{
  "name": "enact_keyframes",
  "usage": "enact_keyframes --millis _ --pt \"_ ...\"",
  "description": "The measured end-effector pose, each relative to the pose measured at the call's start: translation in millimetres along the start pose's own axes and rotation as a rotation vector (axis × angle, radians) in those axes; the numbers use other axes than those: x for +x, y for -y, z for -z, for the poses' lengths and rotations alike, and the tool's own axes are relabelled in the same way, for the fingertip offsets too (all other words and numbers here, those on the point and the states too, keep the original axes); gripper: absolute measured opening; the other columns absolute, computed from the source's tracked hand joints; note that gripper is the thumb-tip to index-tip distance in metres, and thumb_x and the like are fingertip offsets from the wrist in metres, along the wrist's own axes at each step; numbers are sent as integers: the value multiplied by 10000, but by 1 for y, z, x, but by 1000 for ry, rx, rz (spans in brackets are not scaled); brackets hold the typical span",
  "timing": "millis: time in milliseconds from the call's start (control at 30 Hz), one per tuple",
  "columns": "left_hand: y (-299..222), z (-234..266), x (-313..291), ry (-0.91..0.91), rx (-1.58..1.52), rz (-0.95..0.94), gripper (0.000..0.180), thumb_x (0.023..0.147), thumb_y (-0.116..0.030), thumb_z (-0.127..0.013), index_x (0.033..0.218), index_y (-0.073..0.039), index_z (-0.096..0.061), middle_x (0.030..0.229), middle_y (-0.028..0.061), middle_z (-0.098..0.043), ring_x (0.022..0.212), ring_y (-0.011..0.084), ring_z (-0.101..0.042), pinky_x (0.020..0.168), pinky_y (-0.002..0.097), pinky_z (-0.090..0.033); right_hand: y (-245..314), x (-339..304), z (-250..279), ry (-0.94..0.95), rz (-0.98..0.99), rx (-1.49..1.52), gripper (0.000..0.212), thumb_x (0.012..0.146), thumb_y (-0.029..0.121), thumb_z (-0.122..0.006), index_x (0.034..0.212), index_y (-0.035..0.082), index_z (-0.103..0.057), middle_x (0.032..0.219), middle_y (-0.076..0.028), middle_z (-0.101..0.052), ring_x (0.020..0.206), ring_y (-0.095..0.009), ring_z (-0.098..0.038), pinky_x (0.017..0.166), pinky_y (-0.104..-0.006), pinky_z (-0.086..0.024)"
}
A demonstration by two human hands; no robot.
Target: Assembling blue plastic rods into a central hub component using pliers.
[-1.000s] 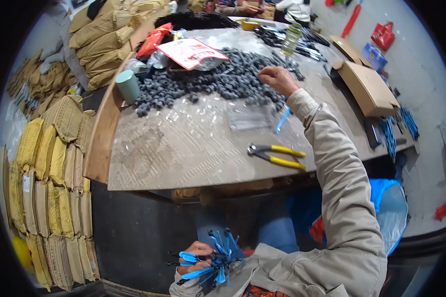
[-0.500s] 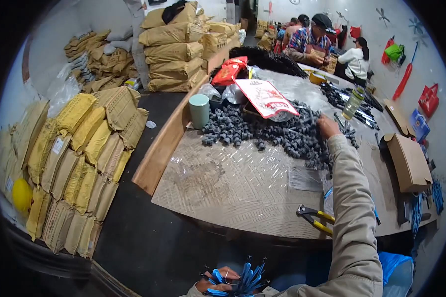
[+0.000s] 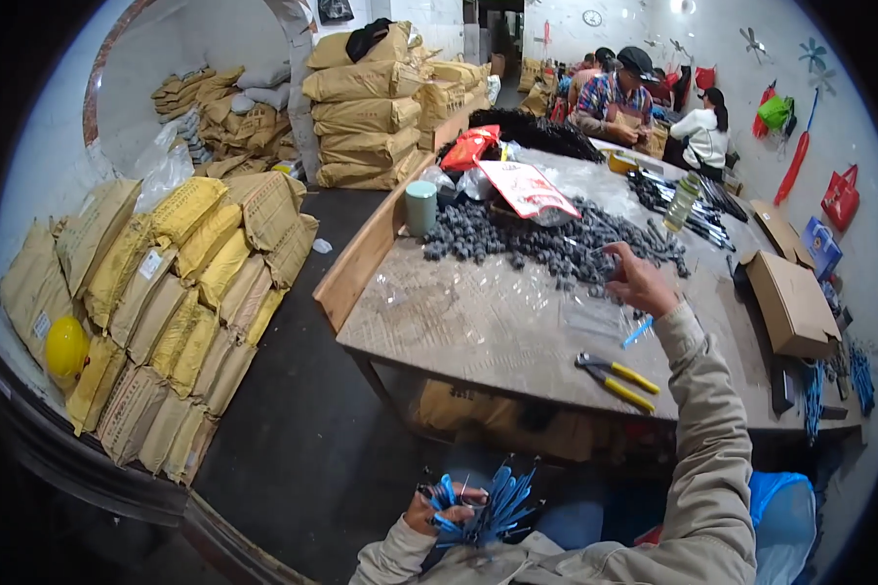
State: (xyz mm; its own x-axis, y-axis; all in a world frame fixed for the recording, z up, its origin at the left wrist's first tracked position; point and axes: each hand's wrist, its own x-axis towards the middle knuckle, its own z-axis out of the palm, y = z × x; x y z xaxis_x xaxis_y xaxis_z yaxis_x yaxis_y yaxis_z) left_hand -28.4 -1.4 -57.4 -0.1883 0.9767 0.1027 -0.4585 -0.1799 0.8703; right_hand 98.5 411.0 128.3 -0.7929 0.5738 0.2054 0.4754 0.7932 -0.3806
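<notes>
Low in front of my body, my left hand (image 3: 446, 509) is closed round a bundle of blue strips with black tips (image 3: 505, 502). My right hand (image 3: 644, 281) is over the table, at the near edge of a heap of small dark grey parts (image 3: 517, 239). Its thumb and index finger are curled toward each other; whatever is between them is too small to make out. Just below that hand lie a clear plastic sheet (image 3: 592, 314) and a single blue strip (image 3: 637, 333). Pincers with yellow handles (image 3: 619, 380) rest near the table's front edge.
A green canister (image 3: 420, 208) stands by the wooden side board (image 3: 369, 258). A red-and-white packet (image 3: 527, 189) lies on the heap. Beyond my right arm are a bottle (image 3: 682, 202) and a cardboard box (image 3: 790, 304). Stacked sacks (image 3: 180, 292) stand left; other people work at the back.
My right hand has drawn back from the heap toward me, and its fingers now show. The left hand still holds the blue bundle and appears higher in view. The whole view has shifted.
</notes>
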Motion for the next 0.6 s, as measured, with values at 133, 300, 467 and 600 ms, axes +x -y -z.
enact_keyframes --millis 133,300,467,600 --pt "7 -1 1 127 13 112 341 730 -63 -668 1059 11 -620 959 114 -650 849 165 -598 756 251 -485 60 -89 -70 173 76 1240 749 762 -20 -603 1388 118 -217 826 -121 -590 622 -147 -527 551 -241 -433" --pt "-15 -19 10 191 311 57 273 665 -79 -732 927 -26 -676 832 75 -676 744 163 -608 742 276 -475 133 -163 -124 263 64 1539 766 734 -12 -658 1370 80 -241 844 -156 -606 646 -173 -559 596 -245 -460" --pt "0 -28 -9 7 152 146 319 620 -11 -752 928 3 -667 798 84 -674 639 130 -589 629 230 -482 150 -188 -141 286 257 1571 653 741 0 -669 1315 73 -367 925 -137 -618 771 -192 -601 687 -265 -483" --pt "7 -30 -9 -28 179 140 340 600 10 -761 925 15 -662 796 92 -673 622 129 -585 608 231 -483 130 -187 -152 336 503 1333 637 743 101 -691 1295 46 -379 999 -193 -582 853 -238 -596 740 -304 -474"
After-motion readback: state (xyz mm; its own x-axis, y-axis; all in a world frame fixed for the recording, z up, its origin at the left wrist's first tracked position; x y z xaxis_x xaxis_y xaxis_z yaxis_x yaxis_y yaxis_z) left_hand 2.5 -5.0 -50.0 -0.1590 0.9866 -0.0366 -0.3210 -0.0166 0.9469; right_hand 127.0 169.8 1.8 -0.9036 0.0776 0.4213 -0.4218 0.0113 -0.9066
